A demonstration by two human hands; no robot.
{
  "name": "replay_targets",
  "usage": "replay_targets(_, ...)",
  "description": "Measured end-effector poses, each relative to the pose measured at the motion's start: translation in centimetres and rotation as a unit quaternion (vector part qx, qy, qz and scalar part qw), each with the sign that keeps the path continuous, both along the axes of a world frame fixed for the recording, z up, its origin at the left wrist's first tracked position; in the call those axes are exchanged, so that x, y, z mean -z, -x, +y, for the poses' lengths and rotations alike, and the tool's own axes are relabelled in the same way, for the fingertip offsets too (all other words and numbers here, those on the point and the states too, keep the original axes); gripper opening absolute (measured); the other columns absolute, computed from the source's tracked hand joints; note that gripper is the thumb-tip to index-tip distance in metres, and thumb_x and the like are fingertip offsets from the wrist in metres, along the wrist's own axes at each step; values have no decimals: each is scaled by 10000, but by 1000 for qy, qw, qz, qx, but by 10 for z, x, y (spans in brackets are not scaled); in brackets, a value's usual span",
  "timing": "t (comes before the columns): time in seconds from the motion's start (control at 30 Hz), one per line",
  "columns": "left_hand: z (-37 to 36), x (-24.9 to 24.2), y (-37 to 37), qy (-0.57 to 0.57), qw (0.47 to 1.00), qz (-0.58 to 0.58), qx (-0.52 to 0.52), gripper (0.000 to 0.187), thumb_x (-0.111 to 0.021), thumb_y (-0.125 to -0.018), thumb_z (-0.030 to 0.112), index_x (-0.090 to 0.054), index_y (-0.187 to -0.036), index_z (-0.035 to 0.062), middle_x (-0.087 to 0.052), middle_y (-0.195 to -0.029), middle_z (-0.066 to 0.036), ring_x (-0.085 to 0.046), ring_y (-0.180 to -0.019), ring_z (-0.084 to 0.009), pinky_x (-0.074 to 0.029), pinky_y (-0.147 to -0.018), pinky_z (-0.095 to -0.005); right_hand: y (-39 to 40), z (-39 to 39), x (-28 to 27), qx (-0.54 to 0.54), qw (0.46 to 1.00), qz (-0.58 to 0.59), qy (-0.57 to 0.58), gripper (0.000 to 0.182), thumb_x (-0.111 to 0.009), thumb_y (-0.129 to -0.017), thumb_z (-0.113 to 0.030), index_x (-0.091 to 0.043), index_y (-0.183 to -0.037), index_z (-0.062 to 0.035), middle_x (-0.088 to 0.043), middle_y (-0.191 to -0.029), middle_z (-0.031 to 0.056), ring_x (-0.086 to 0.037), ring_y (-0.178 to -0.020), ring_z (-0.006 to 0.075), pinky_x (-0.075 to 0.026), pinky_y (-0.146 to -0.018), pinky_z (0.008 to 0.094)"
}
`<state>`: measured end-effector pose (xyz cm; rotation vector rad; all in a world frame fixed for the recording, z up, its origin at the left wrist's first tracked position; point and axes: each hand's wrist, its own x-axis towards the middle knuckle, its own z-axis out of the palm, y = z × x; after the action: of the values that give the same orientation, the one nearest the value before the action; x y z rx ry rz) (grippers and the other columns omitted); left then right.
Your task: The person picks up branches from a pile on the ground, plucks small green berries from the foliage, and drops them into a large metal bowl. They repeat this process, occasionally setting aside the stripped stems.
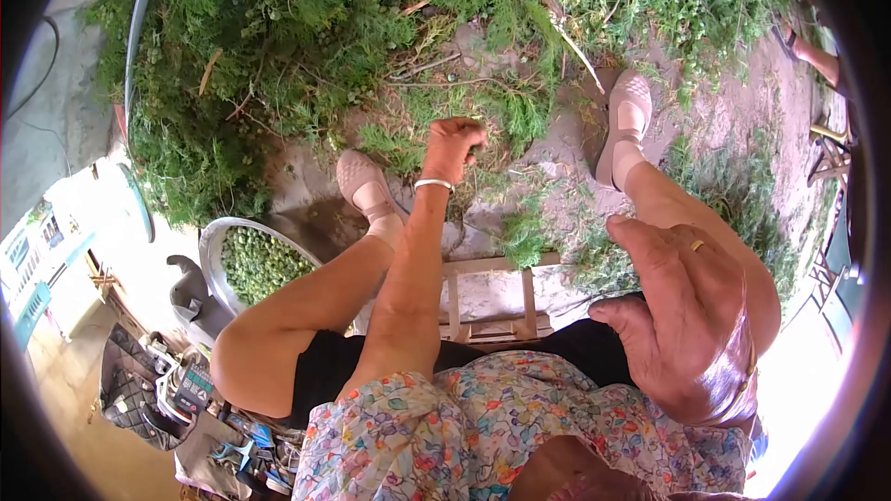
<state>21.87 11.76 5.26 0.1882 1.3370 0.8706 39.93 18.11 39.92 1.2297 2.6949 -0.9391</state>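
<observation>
My left hand (455, 146), with a white bracelet at the wrist, hovers above the green-strewn ground between my feet. Its fingers are curled closed; what they hold, if anything, is hidden. Close to the camera is my right hand (691, 315), raised over my right thigh, with a ring on one finger. Its thumb and forefinger stand apart and nothing shows between them. Cut evergreen branches (306, 46) with small round green cones are heaped in front of me. Beside my left knee, a pale round basin (212, 255) holds many green cones (260, 264).
A wooden frame (501, 264) lies beneath my legs. On the left are a grey jug-like vessel (190, 292), a quilted bag (139, 390) and assorted items. A long curved bar (135, 56) rises at the upper left. Another person's foot (789, 40) shows at the right edge.
</observation>
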Motion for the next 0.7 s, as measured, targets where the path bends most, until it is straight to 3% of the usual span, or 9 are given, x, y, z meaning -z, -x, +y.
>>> replay_targets(0.17,49,17,18,-1,981,165,-102,54,-620,-746,6,-619,-693,1,-611,-641,-77,-541,-508,-102,-346,-357,-221,-1,3,-1,-11,1000,1,11,539,-691,-641,-310,-567,-1016,57,-609,-858,213,-618,-739,335,-495,-685,411)
replay_targets(0.23,70,44,30,-62,885,461,33,67,-657,-715,52,-627,-684,1,-640,-685,-114,-570,-530,-167,-423,-413,-283,-1,5,0,-16,1000,3,12,535,-693,-650,-299,-565,-1023,62,-608,-869,215,-612,-737,336,-489,-681,412)
replay_targets(0.27,75,51,31,-62,886,459,33,67,-657,-715,52,-627,-684,1,-640,-685,-114,-570,-530,-167,-423,-413,-283,-3,2,3,-7,1000,4,26,533,-701,-653,-282,-562,-1033,65,-606,-871,211,-607,-736,337,-485,-681,411)
replay_targets(0.33,85,53,31,7,806,575,141,229,-703,-642,184,-651,-796,22,-640,-796,-207,-615,-685,-383,-498,-649,-438,-4,3,6,2,999,2,37,532,-708,-655,-265,-559,-1043,68,-604,-873,208,-601,-736,337,-480,-681,411)
replay_targets(0.37,85,56,27,23,783,599,167,157,-640,-714,167,-653,-790,30,-643,-836,-201,-629,-791,-379,-508,-695,-442,-3,5,7,-5,999,23,29,533,-731,-602,-154,-546,-1034,98,-605,-840,222,-607,-702,332,-489,-633,407)
replay_targets(0.43,92,62,22,24,776,597,204,150,-596,-749,165,-655,-795,35,-644,-836,-202,-627,-803,-386,-508,-718,-438,-2,8,8,-14,999,47,24,553,-754,-548,-43,-534,-1025,128,-606,-807,236,-613,-668,327,-497,-584,404)
replay_targets(0.5,93,47,18,22,745,610,268,210,-483,-828,158,-658,-807,44,-644,-842,-204,-622,-833,-399,-508,-757,-426,-1,8,8,-7,998,52,41,557,-755,-544,-38,-531,-1027,130,-606,-805,235,-614,-672,331,-499,-591,405)
replay_targets(0.6,91,68,17,32,761,591,267,155,-538,-768,112,-638,-839,16,-648,-858,-202,-632,-810,-395,-528,-719,-439,0,6,9,0,997,54,47,561,-754,-538,-28,-531,-1029,128,-606,-805,234,-614,-674,335,-497,-594,409)
replay_targets(0.7,78,73,31,-47,762,590,262,147,-592,-745,117,-632,-830,5,-647,-831,-194,-628,-699,-347,-513,-608,-414,1,3,8,17,998,57,20,566,-753,-531,-23,-532,-1033,119,-604,-809,231,-613,-674,339,-495,-606,416)
